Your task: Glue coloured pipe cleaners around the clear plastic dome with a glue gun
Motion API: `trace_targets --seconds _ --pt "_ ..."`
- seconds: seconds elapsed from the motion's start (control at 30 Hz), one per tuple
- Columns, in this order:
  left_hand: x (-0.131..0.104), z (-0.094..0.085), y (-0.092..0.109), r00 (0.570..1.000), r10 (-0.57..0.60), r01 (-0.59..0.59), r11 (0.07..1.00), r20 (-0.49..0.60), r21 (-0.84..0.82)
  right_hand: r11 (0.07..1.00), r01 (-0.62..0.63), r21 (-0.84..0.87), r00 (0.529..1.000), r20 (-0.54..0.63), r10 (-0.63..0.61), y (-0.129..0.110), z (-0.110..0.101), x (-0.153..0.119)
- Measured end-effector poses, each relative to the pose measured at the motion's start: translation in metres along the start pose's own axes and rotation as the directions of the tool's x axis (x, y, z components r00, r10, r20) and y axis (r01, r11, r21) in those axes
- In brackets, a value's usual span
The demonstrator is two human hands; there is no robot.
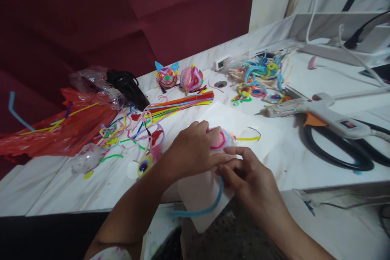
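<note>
My left hand [195, 146] is closed round a small pink craft ball [222, 139] with rings of darker pink and a light blue edge; much of the ball is hidden by the fingers. Against its near side, my right hand [250, 172] pinches a light blue pipe cleaner [218, 199]. The loose end of that pipe cleaner curves down and to the left past the table edge. Both hands are above a white sheet of paper [201, 215] that hangs over the front edge. A yellow strip [248, 139] lies just beyond the ball.
A glue gun [332, 115] and black-handled scissors [338, 158] lie at the right. Two decorated balls [167, 76] stand at the back, behind a bundle of coloured pipe cleaners [183, 103]. A red plastic bag [82, 122] and scattered scraps cover the left; more curled pieces [258, 73] lie back right.
</note>
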State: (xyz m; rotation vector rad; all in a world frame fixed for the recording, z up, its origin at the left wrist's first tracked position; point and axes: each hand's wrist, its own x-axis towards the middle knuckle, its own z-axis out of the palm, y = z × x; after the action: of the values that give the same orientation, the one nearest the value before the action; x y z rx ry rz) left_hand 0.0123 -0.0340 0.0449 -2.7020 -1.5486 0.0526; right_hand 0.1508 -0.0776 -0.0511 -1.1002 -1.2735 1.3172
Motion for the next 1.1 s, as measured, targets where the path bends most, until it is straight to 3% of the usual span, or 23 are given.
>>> trace_targets --seconds 0.33,0.43,0.5,0.6,0.67,0.73,0.83,1.1 --pt "-0.001 0.001 0.004 1.0 -0.023 0.023 0.997 -0.008 0.07 0.973 0.112 -0.2 0.994 0.033 -0.108 -0.008 -0.001 -0.001" --pt "0.0 0.001 0.004 1.0 -0.014 0.015 0.997 -0.007 0.08 0.963 0.15 -0.222 0.986 0.107 -0.129 -0.006 -0.007 -0.006" --pt "0.0 0.0 0.004 1.0 -0.008 0.008 0.996 -0.003 0.091 0.93 0.219 -0.296 0.976 0.081 -0.204 -0.006 -0.015 -0.004" --pt "0.0 0.0 0.006 1.0 -0.012 0.012 0.994 0.001 0.111 0.76 0.388 -0.521 0.892 0.006 -0.452 -0.011 -0.03 0.008" --pt "0.0 0.0 0.007 1.0 -0.014 0.014 0.992 -0.003 0.122 0.604 0.496 -0.624 0.8 0.057 -0.598 -0.015 -0.038 0.019" --pt "0.0 0.001 0.007 1.0 -0.008 0.01 0.991 -0.014 0.132 0.511 0.564 -0.649 0.749 0.14 -0.648 -0.017 -0.043 0.03" --pt "0.0 0.002 0.006 1.0 0.011 -0.008 0.99 -0.023 0.139 0.487 0.582 -0.651 0.751 0.2 -0.629 -0.017 -0.047 0.039" --pt "0.003 0.004 0.0 0.994 0.107 -0.103 0.981 -0.015 0.162 0.443 0.556 -0.703 0.768 0.231 -0.598 -0.016 -0.044 0.041"
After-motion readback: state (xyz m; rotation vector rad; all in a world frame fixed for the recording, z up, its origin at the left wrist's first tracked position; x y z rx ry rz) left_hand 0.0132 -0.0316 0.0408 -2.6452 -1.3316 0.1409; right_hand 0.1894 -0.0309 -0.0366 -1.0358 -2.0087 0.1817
